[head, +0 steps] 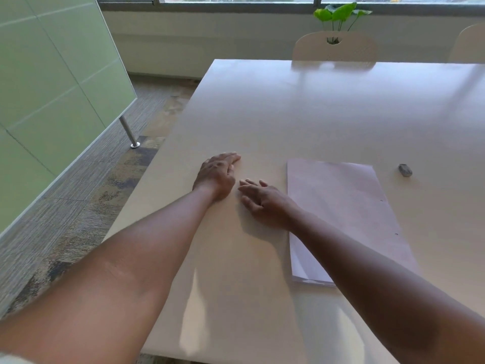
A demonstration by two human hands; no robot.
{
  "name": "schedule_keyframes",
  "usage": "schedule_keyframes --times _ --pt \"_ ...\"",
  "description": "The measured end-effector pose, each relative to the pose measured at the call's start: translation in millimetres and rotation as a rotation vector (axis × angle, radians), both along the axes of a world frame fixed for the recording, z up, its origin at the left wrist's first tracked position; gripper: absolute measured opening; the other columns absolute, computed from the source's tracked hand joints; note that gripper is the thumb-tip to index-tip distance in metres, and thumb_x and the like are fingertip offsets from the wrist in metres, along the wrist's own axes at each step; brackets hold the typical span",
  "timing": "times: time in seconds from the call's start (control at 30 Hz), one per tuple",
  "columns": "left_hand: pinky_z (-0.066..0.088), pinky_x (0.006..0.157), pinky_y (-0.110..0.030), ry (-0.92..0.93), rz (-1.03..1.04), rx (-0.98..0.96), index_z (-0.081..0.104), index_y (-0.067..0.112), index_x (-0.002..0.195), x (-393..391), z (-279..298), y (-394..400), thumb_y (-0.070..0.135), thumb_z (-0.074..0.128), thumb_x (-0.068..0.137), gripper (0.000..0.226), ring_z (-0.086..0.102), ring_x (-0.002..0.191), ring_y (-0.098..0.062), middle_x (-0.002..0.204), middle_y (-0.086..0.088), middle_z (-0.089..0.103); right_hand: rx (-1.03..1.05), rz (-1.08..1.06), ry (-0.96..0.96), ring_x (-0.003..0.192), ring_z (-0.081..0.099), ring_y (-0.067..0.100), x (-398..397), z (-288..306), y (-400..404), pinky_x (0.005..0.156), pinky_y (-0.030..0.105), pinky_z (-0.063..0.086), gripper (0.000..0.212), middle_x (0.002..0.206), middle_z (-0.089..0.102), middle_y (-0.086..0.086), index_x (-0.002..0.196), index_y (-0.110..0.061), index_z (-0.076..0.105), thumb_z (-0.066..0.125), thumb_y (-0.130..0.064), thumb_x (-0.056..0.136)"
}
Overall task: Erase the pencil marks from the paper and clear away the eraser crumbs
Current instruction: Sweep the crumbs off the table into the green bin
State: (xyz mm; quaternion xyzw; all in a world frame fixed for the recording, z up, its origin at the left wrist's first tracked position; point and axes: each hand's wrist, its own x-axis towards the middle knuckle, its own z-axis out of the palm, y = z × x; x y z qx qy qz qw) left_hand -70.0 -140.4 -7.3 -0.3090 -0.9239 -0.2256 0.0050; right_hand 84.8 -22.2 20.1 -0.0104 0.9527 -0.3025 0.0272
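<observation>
A white sheet of paper (341, 206) lies flat on the pale table (288, 114), right of centre. Two tiny dark specks show near its right edge. A grey eraser (405, 170) sits on the table just beyond the paper's far right corner. My left hand (217, 176) rests on its edge on the bare table left of the paper, fingers straight. My right hand (262, 200) lies palm down beside it, fingers spread toward the left, its forearm crossing the paper's near left corner. Neither hand holds anything.
The table's left edge runs diagonally close to my left arm, with carpet floor below. A green partition panel (52, 101) on a metal leg stands at the left. Two pale chairs (334, 47) and a green plant (338, 14) are beyond the far edge.
</observation>
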Motion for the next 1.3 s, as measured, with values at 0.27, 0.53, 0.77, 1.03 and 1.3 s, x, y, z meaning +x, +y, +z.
schedule_keyframes --times 0.27,0.53,0.77,1.03,1.3 --pt "0.017 0.123 -0.033 0.014 -0.01 0.011 0.049 0.027 0.151 3.7 1.9 -0.8 0.021 0.035 0.104 0.049 0.032 0.15 -0.016 0.161 0.008 0.041 -0.26 -0.294 0.353 0.122 0.06 0.009 13.3 -8.1 -17.9 0.107 0.031 0.046 0.025 0.123 0.07 0.002 0.111 -0.015 0.075 0.058 -0.022 0.096" --pt "0.016 0.123 -0.031 0.006 -0.004 0.009 0.048 0.026 0.152 2.8 1.4 0.1 0.02 0.036 0.104 0.05 0.03 0.151 -0.016 0.163 0.007 0.039 -0.065 -0.263 0.081 0.141 0.04 0.019 15.5 -2.3 -44.0 0.117 0.026 0.027 0.038 0.146 0.053 0.004 0.138 -0.021 0.057 0.045 -0.022 0.102" --pt "0.018 0.122 -0.033 0.013 0.004 0.024 0.05 0.026 0.15 2.9 -0.2 1.0 0.018 0.036 0.101 0.052 0.034 0.147 -0.018 0.161 0.006 0.041 -0.123 -0.582 0.25 0.142 0.038 0.018 24.0 -1.6 -54.0 0.12 0.028 0.025 0.038 0.146 0.053 0.005 0.136 -0.015 0.057 0.044 -0.022 0.101" --pt "0.015 0.122 -0.037 -0.054 -0.06 -0.109 0.041 0.029 0.156 -4.6 5.7 -0.2 0.022 0.032 0.103 0.054 0.027 0.15 -0.023 0.164 0.003 0.032 0.095 -0.565 0.032 0.153 0.007 0.017 15.8 -11.3 -87.9 0.123 0.03 -0.003 0.056 0.165 0.015 0.011 0.155 -0.007 0.022 0.028 -0.028 0.103" --pt "0.015 0.12 -0.038 -0.025 -0.155 -0.206 0.032 0.038 0.158 -10.8 10.1 -10.3 0.03 0.028 0.108 0.051 0.022 0.152 -0.021 0.168 0.007 0.024 0.017 -0.617 0.175 0.151 0.018 0.016 10.7 -10.9 -100.0 0.124 0.029 0.003 0.053 0.16 0.03 0.01 0.15 -0.007 0.036 0.036 -0.027 0.101"
